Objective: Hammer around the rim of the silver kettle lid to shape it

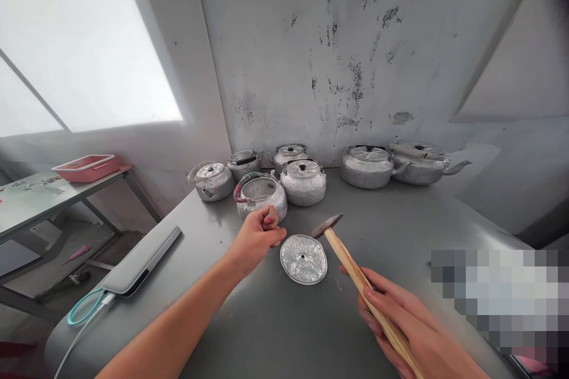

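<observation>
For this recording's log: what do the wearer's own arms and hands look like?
Both the left hand and right hand are ungloved, with no rings visible. The left forearm shows no sleeve, watch or bracelet; the right forearm is mostly out of frame.

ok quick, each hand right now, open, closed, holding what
Left hand: curled closed near the round lid; anything small inside can't be told.
Right hand: holding the hammer by its wooden handle.

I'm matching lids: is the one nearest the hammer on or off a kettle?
Off: the lid lies directly on the table.
</observation>
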Available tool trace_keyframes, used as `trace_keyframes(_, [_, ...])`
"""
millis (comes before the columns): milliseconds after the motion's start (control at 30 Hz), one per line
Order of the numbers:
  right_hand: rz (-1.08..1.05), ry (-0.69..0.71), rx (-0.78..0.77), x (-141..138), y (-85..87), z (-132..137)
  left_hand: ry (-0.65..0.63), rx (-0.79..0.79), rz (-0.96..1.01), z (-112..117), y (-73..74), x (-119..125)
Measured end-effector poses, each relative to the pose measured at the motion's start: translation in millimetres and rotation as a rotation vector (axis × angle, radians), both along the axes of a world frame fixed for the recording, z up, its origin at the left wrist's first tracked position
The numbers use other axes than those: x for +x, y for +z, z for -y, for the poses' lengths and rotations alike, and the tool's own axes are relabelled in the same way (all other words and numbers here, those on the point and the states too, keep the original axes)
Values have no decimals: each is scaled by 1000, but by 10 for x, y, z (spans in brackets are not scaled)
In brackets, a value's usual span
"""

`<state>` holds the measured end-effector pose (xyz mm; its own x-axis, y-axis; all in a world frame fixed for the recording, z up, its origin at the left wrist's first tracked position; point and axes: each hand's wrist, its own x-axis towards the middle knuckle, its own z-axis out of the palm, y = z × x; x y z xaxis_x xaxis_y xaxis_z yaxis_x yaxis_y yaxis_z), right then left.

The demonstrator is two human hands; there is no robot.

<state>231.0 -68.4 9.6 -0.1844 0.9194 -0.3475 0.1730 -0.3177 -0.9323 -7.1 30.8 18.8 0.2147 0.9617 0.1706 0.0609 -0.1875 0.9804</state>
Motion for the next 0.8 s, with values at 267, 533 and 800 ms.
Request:
trace_keyframes(267, [21,45,10,8,-22,-7,-96,323,-661,83,-66,-4])
trace_keyframes(533, [79,33,89,12,-29,-27,-206,341,-862,72,-211,-4])
trace_keyframes(800, [298,120,182,128,-153,9,-100,348,-915,102,-211,49])
